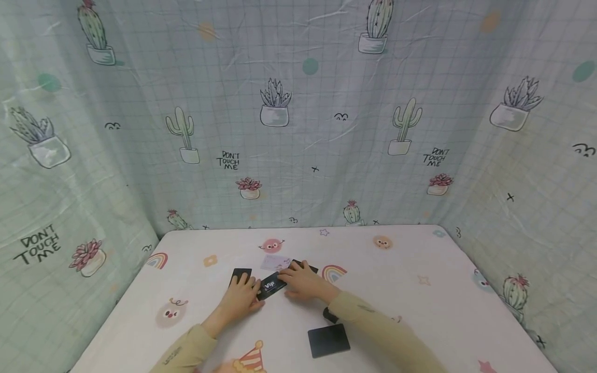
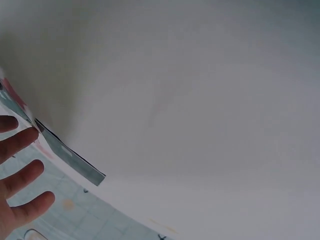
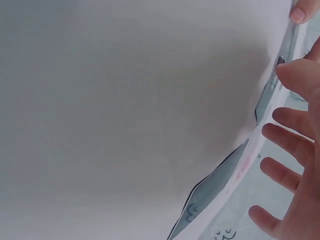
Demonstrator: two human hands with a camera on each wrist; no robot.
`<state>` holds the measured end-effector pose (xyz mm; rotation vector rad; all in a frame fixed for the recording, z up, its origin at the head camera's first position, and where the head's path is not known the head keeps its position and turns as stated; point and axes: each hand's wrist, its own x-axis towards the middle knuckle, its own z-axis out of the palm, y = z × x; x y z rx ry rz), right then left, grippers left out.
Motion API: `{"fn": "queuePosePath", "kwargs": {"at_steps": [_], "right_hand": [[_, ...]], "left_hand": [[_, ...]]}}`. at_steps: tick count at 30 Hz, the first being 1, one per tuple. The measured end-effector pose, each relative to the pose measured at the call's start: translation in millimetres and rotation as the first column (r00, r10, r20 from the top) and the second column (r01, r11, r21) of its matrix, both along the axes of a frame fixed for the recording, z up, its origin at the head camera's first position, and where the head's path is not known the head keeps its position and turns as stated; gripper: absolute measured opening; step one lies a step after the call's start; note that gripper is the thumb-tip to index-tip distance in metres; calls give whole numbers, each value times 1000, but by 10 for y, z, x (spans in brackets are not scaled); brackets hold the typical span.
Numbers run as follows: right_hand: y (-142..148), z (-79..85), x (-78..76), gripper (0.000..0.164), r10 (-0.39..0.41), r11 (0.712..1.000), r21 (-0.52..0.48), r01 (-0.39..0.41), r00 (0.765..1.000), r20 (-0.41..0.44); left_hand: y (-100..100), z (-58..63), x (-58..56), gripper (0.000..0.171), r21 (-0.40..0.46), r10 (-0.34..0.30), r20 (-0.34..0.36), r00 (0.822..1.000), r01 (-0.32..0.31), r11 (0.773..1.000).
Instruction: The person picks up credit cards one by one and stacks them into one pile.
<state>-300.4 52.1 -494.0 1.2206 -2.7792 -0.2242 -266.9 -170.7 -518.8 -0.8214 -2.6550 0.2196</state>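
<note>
Between my two hands a black card printed "Vip" [image 1: 271,285] lies at a slant on the table. My left hand [image 1: 240,298] touches its left end, fingers extended and spread apart in the left wrist view. Some of those fingers lie over a second black card [image 1: 241,271]. At the right end of the Vip card rests my right hand [image 1: 303,282], its fingers straight and spread in the right wrist view. Behind that hand a third dark card [image 1: 311,266] is partly covered. A pale purple card [image 1: 275,262] lies just beyond the Vip card.
A flat black rectangular item [image 1: 328,341] lies nearer me, below my right forearm. A small dark rounded object [image 1: 330,315] is partly hidden by the right sleeve [image 1: 368,316]. The white patterned tabletop [image 1: 387,259] meets hanging cactus-print sheets [image 1: 308,197] at the back and sides.
</note>
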Motion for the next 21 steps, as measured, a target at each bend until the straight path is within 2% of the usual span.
{"fn": "queuePosePath", "kwargs": {"at_steps": [9, 14, 21], "right_hand": [[-142, 31, -30, 46, -45, 999, 2, 45, 998, 43], [-136, -26, -62, 43, -16, 1000, -7, 16, 1000, 10], [-182, -9, -53, 43, -37, 999, 33, 38, 999, -3]], "left_hand": [[12, 4, 23, 50, -7, -15, -23, 1000, 15, 1000], [17, -14, 30, 46, -6, -9, -12, 1000, 9, 1000], [16, -51, 30, 42, -24, -41, -89, 995, 39, 999]]}}
